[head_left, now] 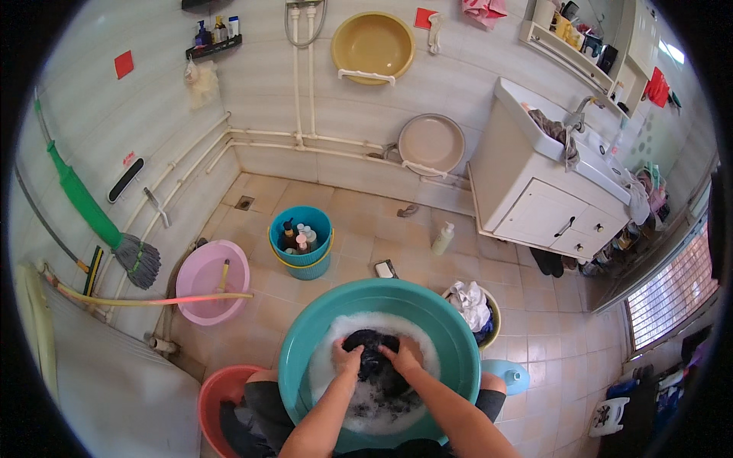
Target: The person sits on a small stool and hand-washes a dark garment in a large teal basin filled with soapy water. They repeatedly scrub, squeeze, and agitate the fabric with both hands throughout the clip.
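A large green basin (pixel 296 359) stands between my knees, with white suds (pixel 336 328) and water inside. Dark wet cloth (pixel 372 353), black or navy, lies bunched in the middle; what kind of garment it is I cannot tell. On the cloth's left side my left hand (pixel 347 357) grips it with the fingers curled in. My right hand (pixel 405 355) holds its right side in the same way, thumb on top. Part of the cloth sinks into the foam below my hands, and its lower end is hidden there.
An orange-red tub (pixel 210 401) with dark clothes stands left of my leg. Beyond are a pink basin (pixel 195 278) crossed by a hose (pixel 160 299) and a blue bucket (pixel 309 265) of bottles. On the right are a laundry basket (pixel 495 317), a light-blue jug (pixel 513 375) and a white sink cabinet (pixel 534 206).
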`<control>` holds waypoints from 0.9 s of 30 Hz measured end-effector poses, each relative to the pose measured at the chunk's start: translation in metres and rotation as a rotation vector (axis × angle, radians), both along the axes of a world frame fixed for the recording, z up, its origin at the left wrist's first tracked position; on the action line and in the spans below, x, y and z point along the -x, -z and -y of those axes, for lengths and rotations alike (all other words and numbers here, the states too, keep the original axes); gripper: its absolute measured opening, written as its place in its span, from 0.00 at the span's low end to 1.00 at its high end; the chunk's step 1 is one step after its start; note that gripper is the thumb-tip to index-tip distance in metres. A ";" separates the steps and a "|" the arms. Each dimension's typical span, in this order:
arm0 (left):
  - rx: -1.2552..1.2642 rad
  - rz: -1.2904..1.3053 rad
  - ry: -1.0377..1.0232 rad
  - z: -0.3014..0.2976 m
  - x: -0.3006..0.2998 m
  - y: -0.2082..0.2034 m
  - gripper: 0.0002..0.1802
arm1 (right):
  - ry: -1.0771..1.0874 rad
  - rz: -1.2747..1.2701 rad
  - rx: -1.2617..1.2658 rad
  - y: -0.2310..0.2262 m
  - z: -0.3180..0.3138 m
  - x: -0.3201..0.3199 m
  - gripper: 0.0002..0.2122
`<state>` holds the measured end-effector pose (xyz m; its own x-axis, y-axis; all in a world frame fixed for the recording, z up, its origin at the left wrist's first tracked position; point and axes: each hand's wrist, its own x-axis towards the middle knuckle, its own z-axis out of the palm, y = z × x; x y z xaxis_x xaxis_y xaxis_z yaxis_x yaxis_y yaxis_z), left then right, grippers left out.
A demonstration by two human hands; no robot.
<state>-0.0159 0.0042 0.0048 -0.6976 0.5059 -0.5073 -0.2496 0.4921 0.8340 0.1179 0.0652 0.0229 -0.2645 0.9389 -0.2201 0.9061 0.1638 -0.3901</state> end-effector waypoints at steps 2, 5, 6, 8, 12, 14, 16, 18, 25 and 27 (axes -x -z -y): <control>0.197 -0.079 0.012 0.008 0.005 0.021 0.27 | -0.254 0.231 0.025 0.010 -0.001 -0.006 0.24; 0.391 0.310 -0.010 0.006 0.007 0.005 0.32 | 0.206 -0.156 0.095 0.029 -0.003 -0.004 0.24; 0.275 0.374 -0.068 0.005 0.000 0.032 0.30 | 0.176 -0.291 0.160 0.034 -0.002 0.001 0.22; -0.056 0.858 -0.019 0.002 -0.003 0.026 0.28 | 0.144 -0.545 0.283 0.032 0.008 0.012 0.20; -0.395 1.141 -0.022 0.007 -0.006 0.046 0.24 | -0.183 -0.617 0.195 -0.066 0.067 0.047 0.14; -0.376 1.069 -0.023 0.009 -0.008 0.051 0.22 | -0.231 -0.560 0.122 -0.077 0.082 0.053 0.13; -0.326 0.955 -0.024 0.008 -0.009 0.058 0.21 | -0.210 -0.368 0.008 -0.062 0.070 0.056 0.13; -0.244 0.821 -0.061 0.006 -0.006 0.065 0.20 | -0.155 -0.381 -0.130 -0.051 0.057 0.058 0.16; -0.163 0.245 -0.139 -0.007 -0.009 -0.011 0.15 | 0.365 -0.359 0.146 -0.007 -0.004 0.021 0.17; -0.225 0.215 -0.279 -0.004 -0.008 0.012 0.14 | 0.054 -0.286 0.068 -0.001 0.005 0.011 0.15</control>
